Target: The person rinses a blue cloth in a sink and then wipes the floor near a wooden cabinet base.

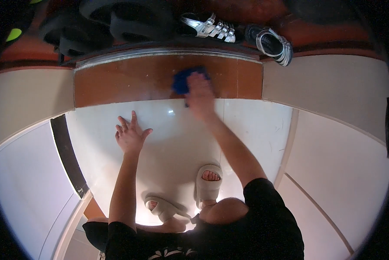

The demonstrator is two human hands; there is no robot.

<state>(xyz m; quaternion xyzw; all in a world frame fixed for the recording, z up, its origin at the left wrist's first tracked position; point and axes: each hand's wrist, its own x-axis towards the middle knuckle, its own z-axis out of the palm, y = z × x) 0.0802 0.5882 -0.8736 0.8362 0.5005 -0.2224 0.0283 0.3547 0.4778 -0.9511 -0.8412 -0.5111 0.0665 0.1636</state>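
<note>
My right hand [199, 96] is stretched forward and presses a dark blue cloth [182, 82] against the brown threshold strip [125, 80]. Both the hand and the cloth are smeared by motion, and part of the cloth lies hidden under the fingers. My left hand [131, 135], empty with its fingers spread, rests on the white floor tile [173, 138] just short of the strip's near edge.
Beyond the strip, silver strappy sandals [209, 29] and black shoes [129, 21] stand on a reddish floor. Pale walls [329, 91] flank the doorway. My feet, in beige slippers [209, 186], are on the tile between my arms.
</note>
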